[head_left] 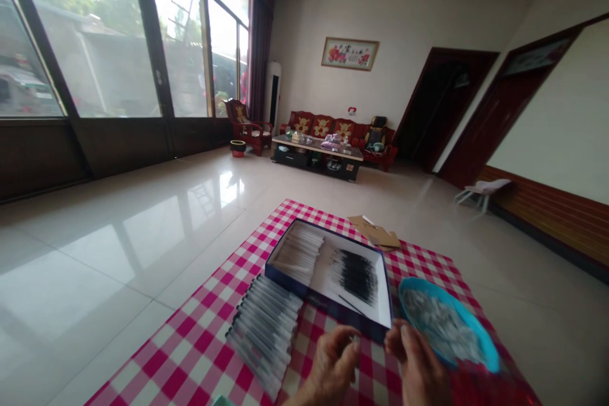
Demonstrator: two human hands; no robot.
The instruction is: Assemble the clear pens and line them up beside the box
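My left hand [333, 358] is closed in a pinch just in front of the box; a tiny pale bit shows at its fingertips, too small to name. Beside it, my right hand [419, 361] is also pinched, and what lies between its fingers is hidden. A shallow dark-blue box [328, 300] holds clear tubes [299, 250] on its left side and thin black sticks like pen refills [359, 276] on its right. Left of my hands lies a row of pen-like clear tubes with dark ends [266, 323]. A blue basin [490, 346] full of small clear plastic pieces [442, 323] stands by my right hand.
A pink-and-white checked cloth [190, 330] covers the table. Pieces of brown cardboard [378, 233] lie behind the box. Something red [490, 387] is blurred at the lower right. Across the tiled floor stand a coffee table [316, 155], a wooden sofa [309, 122] and a small chair [483, 190].
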